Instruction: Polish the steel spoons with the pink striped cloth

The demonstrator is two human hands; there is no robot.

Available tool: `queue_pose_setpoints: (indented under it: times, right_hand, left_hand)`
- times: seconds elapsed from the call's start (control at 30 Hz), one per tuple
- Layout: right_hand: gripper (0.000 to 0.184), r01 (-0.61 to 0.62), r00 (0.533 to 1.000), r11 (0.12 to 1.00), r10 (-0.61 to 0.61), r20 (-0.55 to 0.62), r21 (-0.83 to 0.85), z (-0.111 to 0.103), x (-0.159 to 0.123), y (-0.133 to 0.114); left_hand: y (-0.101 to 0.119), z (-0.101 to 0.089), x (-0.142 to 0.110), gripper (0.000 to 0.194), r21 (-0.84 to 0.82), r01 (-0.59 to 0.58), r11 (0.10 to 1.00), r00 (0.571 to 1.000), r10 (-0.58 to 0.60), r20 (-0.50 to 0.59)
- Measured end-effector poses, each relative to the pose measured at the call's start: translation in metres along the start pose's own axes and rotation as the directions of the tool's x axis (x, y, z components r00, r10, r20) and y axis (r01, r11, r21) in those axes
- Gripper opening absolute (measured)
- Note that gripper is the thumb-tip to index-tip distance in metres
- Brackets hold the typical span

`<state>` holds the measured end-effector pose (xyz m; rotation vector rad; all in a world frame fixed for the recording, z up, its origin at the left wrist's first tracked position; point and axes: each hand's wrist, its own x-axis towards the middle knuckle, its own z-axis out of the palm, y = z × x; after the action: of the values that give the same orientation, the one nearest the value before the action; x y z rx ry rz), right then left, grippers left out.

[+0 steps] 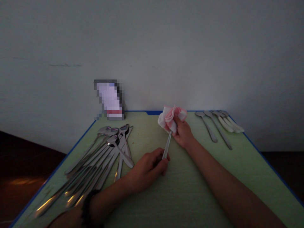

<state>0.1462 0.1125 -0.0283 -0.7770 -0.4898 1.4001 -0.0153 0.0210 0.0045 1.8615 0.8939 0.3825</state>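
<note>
My left hand (pixel 150 167) is closed around the lower end of a piece of metal cutlery (pixel 167 146), which tilts up and slightly right. Its far end is hidden inside a pink and white cloth (pixel 168 117), so its kind does not show. My right hand (pixel 183 133) grips that bunched cloth around the hidden end, above the table. Left of my left hand lies a pile of metal cutlery (pixel 104 158), with several spoons among it, handles toward me.
On the far right, metal spoons (pixel 209 128) and several white-handled utensils (pixel 227 124) lie in a row. A phone-like device (pixel 110 99), pixelated, leans on the wall (pixel 166 57) at the back left. The green table (pixel 190 196) has a blue edge.
</note>
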Motion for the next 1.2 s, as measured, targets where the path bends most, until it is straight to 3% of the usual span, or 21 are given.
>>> queue_pose_setpoints:
  times: [0.1, 0.17, 0.47, 0.77, 0.9, 1.03, 1.2]
  right_hand:
    - [0.029, 0.089, 0.993, 0.996, -0.086, -0.087, 0.027, -0.001, 0.002, -0.002]
    - [0.029, 0.119, 0.989, 0.992, -0.117, -0.085, 0.027, -0.001, 0.002, -0.003]
    - [0.039, 0.083, 0.979, 0.994, -0.095, -0.18, -0.075, 0.002, -0.006, 0.001]
    - [0.043, 0.169, 0.972, 0.936, -0.21, -0.104, -0.307, -0.006, -0.004, 0.014]
    - [0.044, 0.119, 0.989, 0.946, -0.139, -0.046, -0.3, -0.005, -0.008, 0.015]
    - [0.04, -0.018, 1.0, 0.984, 0.019, 0.007, -0.18, 0.001, -0.014, 0.009]
    - [0.034, -0.117, 0.99, 0.992, 0.121, 0.074, -0.05, -0.001, -0.012, 0.006]
  left_hand:
    - [0.002, 0.001, -0.002, 0.02, 0.124, -0.029, 0.992, 1.0, 0.027, 0.016]
    - [0.003, 0.001, -0.004, 0.022, 0.172, -0.043, 0.984, 0.999, 0.037, 0.037]
    - [0.004, -0.001, -0.007, 0.026, 0.048, -0.168, 0.985, 0.981, 0.163, 0.102]
    - [0.001, 0.0, -0.005, 0.025, -0.019, -0.112, 0.994, 0.99, 0.113, 0.09]
    - [-0.005, 0.004, -0.002, 0.024, -0.141, -0.06, 0.988, 0.997, 0.066, 0.036]
    - [-0.009, 0.004, 0.0, 0.023, -0.179, -0.053, 0.982, 0.999, 0.053, -0.005]
    - [-0.006, 0.0, 0.001, 0.022, -0.199, -0.028, 0.98, 1.0, 0.03, 0.008]
